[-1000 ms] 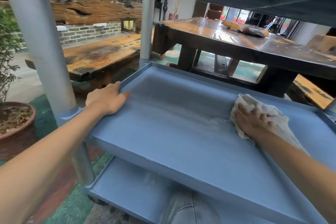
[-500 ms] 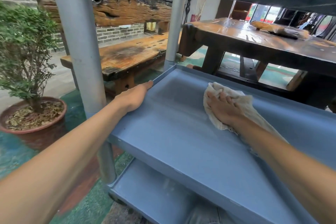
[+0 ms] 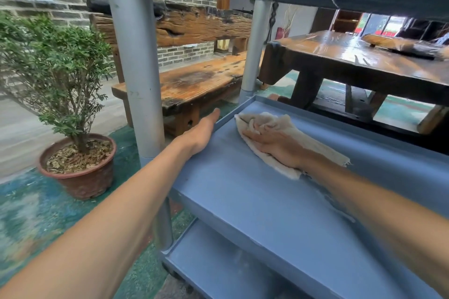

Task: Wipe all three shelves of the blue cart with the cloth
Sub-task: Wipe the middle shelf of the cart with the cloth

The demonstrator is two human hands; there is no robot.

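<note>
You're crouched at the blue cart (image 3: 255, 201), middle shelf (image 3: 279, 213) in front of you, the bottom shelf (image 3: 218, 267) showing below. Your left hand (image 3: 202, 132) lies flat with fingers straight along the shelf's left rim, bracing. Your right hand (image 3: 274, 145) presses palm-down, fingers spread, on the cloth (image 3: 264, 121) near the far left corner. That cloth looks soft, light and bunchy, so I'd keep a broad flat palm on its middle.

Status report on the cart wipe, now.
Right hand flat on cloth, middle shelf, far left corner. Left hand open on shelf's left rim. Nothing in the way.
</note>
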